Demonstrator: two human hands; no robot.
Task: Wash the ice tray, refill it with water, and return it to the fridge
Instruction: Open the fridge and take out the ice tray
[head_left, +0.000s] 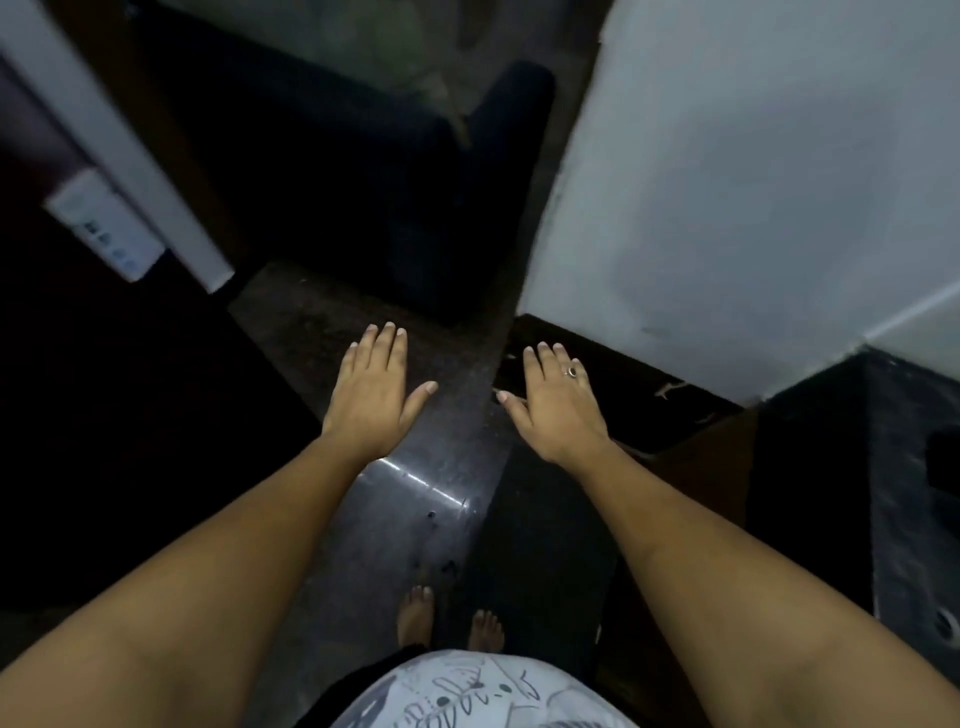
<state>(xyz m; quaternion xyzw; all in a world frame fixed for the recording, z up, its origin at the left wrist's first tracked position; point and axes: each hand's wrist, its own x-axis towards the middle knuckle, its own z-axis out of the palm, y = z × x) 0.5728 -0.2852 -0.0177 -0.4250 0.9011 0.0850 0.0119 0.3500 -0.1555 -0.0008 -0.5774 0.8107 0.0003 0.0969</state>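
Observation:
My left hand (375, 391) and my right hand (557, 404) are both stretched out in front of me, palms down, fingers straight and slightly apart, holding nothing. A ring sits on one finger of the right hand. The ice tray is not in view. A dark appliance front (78, 415) with a white label (106, 228) fills the left side; I cannot tell whether it is the fridge.
I stand barefoot on a dark glossy floor (415, 493) in a narrow, dim passage. A white wall (727, 182) rises on the right, with a black counter or cabinet (857, 493) below it. A dark sofa-like shape (363, 182) lies ahead.

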